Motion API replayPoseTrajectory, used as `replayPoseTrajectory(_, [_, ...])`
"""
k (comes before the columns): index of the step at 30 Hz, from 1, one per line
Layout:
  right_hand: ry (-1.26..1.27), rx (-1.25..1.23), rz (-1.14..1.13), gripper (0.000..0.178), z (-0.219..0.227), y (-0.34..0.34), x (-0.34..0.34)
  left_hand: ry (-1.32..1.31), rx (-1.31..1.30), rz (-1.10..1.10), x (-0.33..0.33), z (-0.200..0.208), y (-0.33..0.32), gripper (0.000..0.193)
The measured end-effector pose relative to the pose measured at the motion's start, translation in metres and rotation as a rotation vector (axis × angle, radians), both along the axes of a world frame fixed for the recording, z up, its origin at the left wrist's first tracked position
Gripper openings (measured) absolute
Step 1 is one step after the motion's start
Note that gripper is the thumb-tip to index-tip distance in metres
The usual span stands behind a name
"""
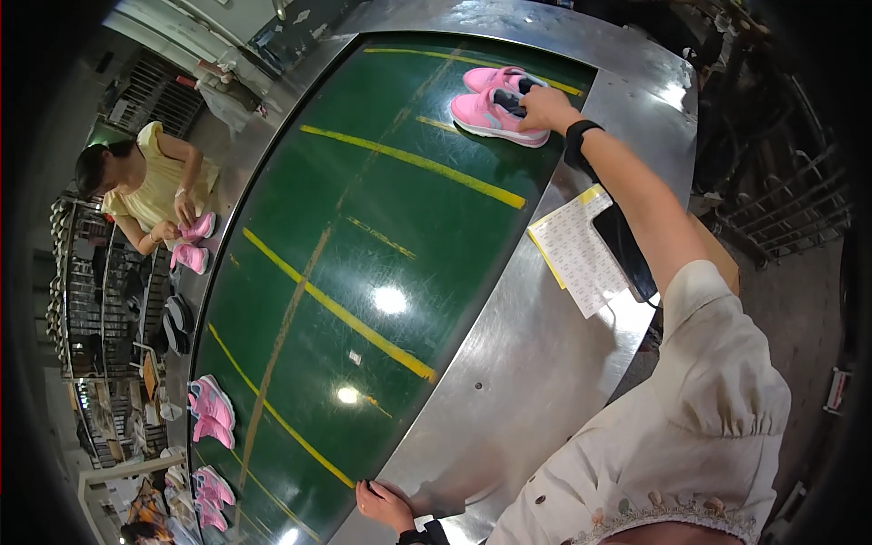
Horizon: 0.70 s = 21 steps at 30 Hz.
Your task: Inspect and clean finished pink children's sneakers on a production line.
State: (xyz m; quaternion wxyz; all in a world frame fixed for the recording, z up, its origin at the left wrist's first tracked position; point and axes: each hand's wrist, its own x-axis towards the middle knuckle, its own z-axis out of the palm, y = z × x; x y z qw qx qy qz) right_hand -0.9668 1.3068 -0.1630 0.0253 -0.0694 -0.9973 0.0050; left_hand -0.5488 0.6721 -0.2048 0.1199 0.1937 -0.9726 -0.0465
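Note:
At the far right end of a green conveyor belt [363, 200] sits a pair of pink sneakers [486, 113] with white soles and dark linings. My right hand [548, 110] reaches over them, its fingers closed at the opening of the nearer shoe. A black band circles that wrist. Down at the near edge of the belt rests my left hand [385, 506], fingers loosely extended and nothing seen in them. It touches the border between belt and metal frame, well apart from any shoe.
Yellow lines cross the belt. Along its left side lie more pink shoes [212, 411] and another pink pair [213, 498]. Across the belt a person in yellow [150, 186] handles pink shoes [191, 257]. A printed sheet [579, 250] and a phone [623, 250] rest on the metal ledge [490, 381].

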Motion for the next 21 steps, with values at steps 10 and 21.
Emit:
replayPoseTrajectory(10, [-0.022,-0.441,0.314,0.046,0.067,-0.13,0.105,-0.005,-0.051,-0.056,0.0,-0.006,0.001,0.034])
replayPoseTrajectory(21, [-0.1,-0.429,0.868,0.037,0.067,-0.283,0.337,0.254,0.864,-0.443,-0.052,0.049,0.163,0.061])
